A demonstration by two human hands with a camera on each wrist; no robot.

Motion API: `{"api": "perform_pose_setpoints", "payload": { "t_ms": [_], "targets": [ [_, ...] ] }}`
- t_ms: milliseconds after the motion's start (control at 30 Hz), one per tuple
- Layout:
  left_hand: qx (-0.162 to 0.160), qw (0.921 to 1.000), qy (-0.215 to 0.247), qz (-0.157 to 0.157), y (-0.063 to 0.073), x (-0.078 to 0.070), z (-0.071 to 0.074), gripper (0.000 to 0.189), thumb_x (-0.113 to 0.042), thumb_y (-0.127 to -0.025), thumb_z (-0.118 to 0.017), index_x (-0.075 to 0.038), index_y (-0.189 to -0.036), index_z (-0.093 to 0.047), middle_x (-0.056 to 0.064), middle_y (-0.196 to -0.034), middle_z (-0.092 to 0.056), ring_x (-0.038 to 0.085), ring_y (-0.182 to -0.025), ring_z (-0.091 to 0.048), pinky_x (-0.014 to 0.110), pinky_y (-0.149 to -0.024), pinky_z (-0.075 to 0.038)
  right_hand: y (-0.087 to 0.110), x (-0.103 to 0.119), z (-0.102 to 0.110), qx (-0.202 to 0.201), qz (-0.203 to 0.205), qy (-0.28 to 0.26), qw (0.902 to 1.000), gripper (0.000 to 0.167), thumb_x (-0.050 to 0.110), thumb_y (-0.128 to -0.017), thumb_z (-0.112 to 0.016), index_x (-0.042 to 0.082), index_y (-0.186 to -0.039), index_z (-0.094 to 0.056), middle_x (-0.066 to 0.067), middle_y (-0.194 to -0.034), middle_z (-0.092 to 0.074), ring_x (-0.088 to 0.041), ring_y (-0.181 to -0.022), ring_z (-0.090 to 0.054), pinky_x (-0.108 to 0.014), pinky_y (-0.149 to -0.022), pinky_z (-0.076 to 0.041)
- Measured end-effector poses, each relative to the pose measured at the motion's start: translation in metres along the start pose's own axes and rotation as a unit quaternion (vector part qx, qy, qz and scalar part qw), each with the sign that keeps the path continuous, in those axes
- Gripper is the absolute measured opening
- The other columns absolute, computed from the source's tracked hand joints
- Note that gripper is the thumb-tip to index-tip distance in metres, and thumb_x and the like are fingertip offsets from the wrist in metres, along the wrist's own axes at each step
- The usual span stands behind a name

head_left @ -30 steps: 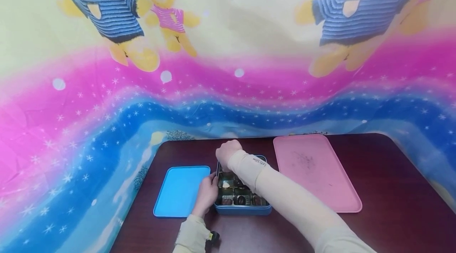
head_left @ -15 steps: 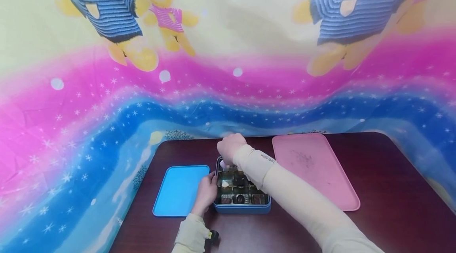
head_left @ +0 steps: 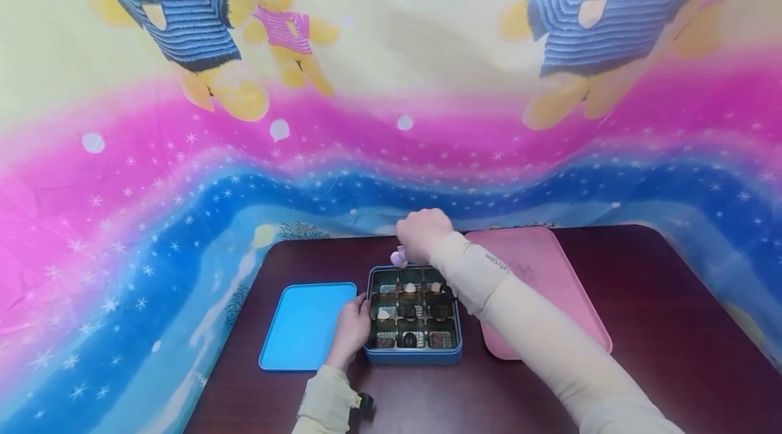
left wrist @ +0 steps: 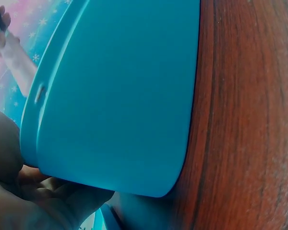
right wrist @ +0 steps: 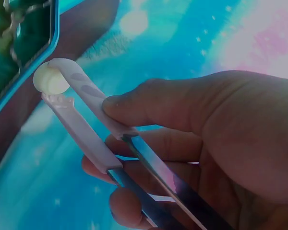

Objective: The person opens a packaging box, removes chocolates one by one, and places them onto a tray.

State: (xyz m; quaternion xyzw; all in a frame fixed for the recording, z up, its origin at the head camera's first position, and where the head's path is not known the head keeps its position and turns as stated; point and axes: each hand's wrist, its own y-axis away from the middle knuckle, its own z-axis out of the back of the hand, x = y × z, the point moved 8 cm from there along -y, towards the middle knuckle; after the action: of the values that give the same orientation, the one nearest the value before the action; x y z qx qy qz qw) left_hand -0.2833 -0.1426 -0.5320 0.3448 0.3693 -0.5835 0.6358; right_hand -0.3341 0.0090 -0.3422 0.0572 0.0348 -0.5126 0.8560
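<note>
A blue box (head_left: pixel 413 356) holds a gold-toned tray whose compartments contain several dark and white chocolates. My left hand (head_left: pixel 351 329) holds the box at its left side, the thumb by the rim and the fingers against the outer wall. My right hand (head_left: pixel 424 233) is raised beyond the box's back edge. It grips a pair of tongs (right wrist: pixel 89 93) with pale pink tips and shiny metal arms. Between those tips sits a round white chocolate (right wrist: pixel 51 80), lifted off the tray. In the back-left compartment no piece shows.
Left of the box lies a flat bright-blue lid (head_left: pixel 307 327). A pink tray (head_left: pixel 507 339) lies to the right, partly covered by my right sleeve. The dark wooden table (head_left: pixel 660 298) ends at a patterned cloth backdrop (head_left: pixel 391 169).
My right hand has risen out of the box and moved right and back, carrying the tongs with the white chocolate. The left hand has stayed at the box.
</note>
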Motion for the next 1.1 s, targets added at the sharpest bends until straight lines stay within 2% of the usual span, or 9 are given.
{"api": "perform_pose_setpoints", "payload": {
  "t_ms": [100,267,433,567,900,1033,1100],
  "targets": [
    [0.003,1.0,0.001,0.007,0.001,0.001,0.0,0.04,-0.009,-0.108,-0.044,0.013,-0.141,-0.05,0.029,-0.135,-0.058,0.039,-0.122,-0.058,0.054,-0.095,-0.051,0.006,-0.016,0.004,-0.003,-0.013,-0.007,0.9999,0.021,0.035,-0.094,-0.067,0.017,-0.085,-0.071,-0.001,-0.076,-0.065,-0.021,-0.069,-0.062,-0.043,-0.062,-0.056],
    [0.002,0.9999,0.005,0.011,0.002,0.003,0.002,0.041,-0.009,-0.108,-0.044,0.013,-0.141,-0.049,0.03,-0.136,-0.058,0.041,-0.123,-0.057,0.055,-0.097,-0.05,0.018,-0.043,0.009,-0.002,-0.035,-0.031,0.9989,0.032,0.046,-0.085,-0.069,0.016,-0.076,-0.065,-0.002,-0.071,-0.062,-0.021,-0.063,-0.056,-0.04,-0.056,-0.05],
    [0.0,0.9999,0.003,0.011,0.0,0.003,0.002,0.041,-0.01,-0.108,-0.044,0.013,-0.141,-0.05,0.03,-0.136,-0.058,0.041,-0.124,-0.057,0.055,-0.098,-0.05,0.029,-0.07,0.008,0.003,-0.056,-0.042,0.9976,0.026,0.04,-0.093,-0.07,0.015,-0.084,-0.067,-0.002,-0.073,-0.062,-0.022,-0.067,-0.057,-0.042,-0.061,-0.05],
    [-0.002,1.0,-0.001,0.006,0.0,0.003,0.001,0.041,-0.009,-0.107,-0.044,0.014,-0.141,-0.05,0.03,-0.136,-0.057,0.042,-0.125,-0.056,0.056,-0.1,-0.048,0.037,-0.091,0.005,0.011,-0.074,-0.055,0.9957,0.025,0.04,-0.092,-0.073,0.015,-0.09,-0.07,-0.002,-0.077,-0.062,-0.023,-0.07,-0.058,-0.043,-0.061,-0.049],
    [-0.001,1.0,-0.004,0.0,-0.001,0.003,0.001,0.041,-0.009,-0.107,-0.044,0.015,-0.14,-0.049,0.031,-0.135,-0.058,0.042,-0.124,-0.057,0.056,-0.1,-0.048,0.055,-0.137,-0.013,0.026,-0.101,-0.071,0.9919,0.026,0.037,-0.091,-0.076,0.011,-0.095,-0.069,-0.004,-0.081,-0.062,-0.025,-0.072,-0.057,-0.044,-0.061,-0.049],
    [-0.001,1.0,-0.003,0.004,0.0,0.002,0.0,0.041,-0.009,-0.107,-0.044,0.015,-0.141,-0.049,0.031,-0.136,-0.057,0.043,-0.125,-0.056,0.057,-0.101,-0.047,0.061,-0.151,-0.023,0.04,-0.112,-0.082,0.9896,0.022,0.033,-0.091,-0.075,0.013,-0.087,-0.067,-0.004,-0.074,-0.056,-0.023,-0.068,-0.052,-0.042,-0.059,-0.045],
    [-0.001,1.0,-0.003,0.004,0.0,0.001,0.0,0.041,-0.009,-0.107,-0.044,0.014,-0.141,-0.049,0.031,-0.135,-0.057,0.042,-0.124,-0.056,0.056,-0.1,-0.048,0.063,-0.157,-0.029,0.05,-0.116,-0.088,0.9881,0.025,0.037,-0.09,-0.076,0.014,-0.085,-0.068,-0.004,-0.073,-0.055,-0.022,-0.067,-0.051,-0.041,-0.058,-0.044]
  ]
}}
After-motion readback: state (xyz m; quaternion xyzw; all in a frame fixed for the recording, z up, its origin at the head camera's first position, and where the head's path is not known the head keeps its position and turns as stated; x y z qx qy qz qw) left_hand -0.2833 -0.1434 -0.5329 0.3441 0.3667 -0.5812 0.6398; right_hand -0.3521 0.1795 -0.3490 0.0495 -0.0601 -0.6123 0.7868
